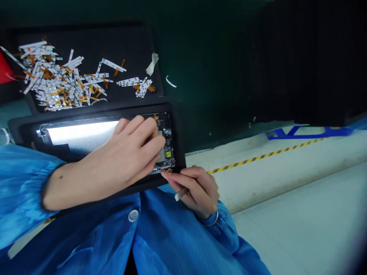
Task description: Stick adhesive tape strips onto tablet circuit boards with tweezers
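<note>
My left grip (133,147): open, pressed on the circuit board (166,131) beneath it (small parts, so I go gently).
My right grip (197,191): clenched on a white stylus (179,195), just below the board.
Beyond my left grip: orange-tabbed flex strips (63,78).

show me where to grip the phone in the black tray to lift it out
Probably best to grip the phone by its long edges at the white panel end, coming from above. That end looks bare, while the board at the other end is exposed and the left hand is on it. The tray has a raised rim, so fingertips need to go in just inside it.
</note>
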A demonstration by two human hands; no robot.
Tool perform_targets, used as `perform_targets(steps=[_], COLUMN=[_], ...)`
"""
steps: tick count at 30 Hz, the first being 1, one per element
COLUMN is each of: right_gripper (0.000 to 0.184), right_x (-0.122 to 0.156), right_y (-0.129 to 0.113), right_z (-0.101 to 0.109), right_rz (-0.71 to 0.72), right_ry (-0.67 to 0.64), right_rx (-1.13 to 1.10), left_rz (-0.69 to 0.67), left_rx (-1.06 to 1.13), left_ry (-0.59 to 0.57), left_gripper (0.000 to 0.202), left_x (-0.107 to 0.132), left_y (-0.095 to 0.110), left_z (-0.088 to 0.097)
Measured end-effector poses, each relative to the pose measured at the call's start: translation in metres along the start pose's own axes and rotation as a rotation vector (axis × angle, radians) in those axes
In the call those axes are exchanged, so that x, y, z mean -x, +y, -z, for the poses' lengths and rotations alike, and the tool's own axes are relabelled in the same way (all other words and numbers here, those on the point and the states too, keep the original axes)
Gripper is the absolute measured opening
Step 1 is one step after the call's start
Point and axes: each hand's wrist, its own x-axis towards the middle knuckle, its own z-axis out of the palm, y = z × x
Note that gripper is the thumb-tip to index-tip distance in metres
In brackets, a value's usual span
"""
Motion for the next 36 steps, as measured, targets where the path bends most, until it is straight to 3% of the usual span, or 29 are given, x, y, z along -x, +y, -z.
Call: perform_targets(steps=[9,24,28,32,36], right_gripper=[0.010,0.015,0.015,0.035,0.051], right_x=[-0.006,-0.018,-0.025,-0.032,-0.041], right_y=[-0.003,-0.006,-0.006,0.000,0.012], right_z=[0.003,0.012,0.014,0.015,0.016], right_rz=[0.006,-0.154,-0.192,-0.322,-0.435], right_ry=[-0.073,-0.239,-0.309,-0.309,-0.439], right_rx=[0.006,-0.082,-0.098,-0.054,-0.078], left_rz=[-0.016,-0.001,-0.026,-0.109,-0.167], left_rx=[-0.026,-0.039,0.087,0.257,0.314], left_ry=[-0.010,0.021,-0.003,-0.029,-0.030], left_gripper=[0.008,0.012,0.017,0.025,0.031], left_x=[0.002,0.003,0.006,0.013,0.018], left_y=[0.001,0.001,0.000,-0.004,-0.009], left_z=[0.000,-0.004,-0.002,0.000,-0.001])
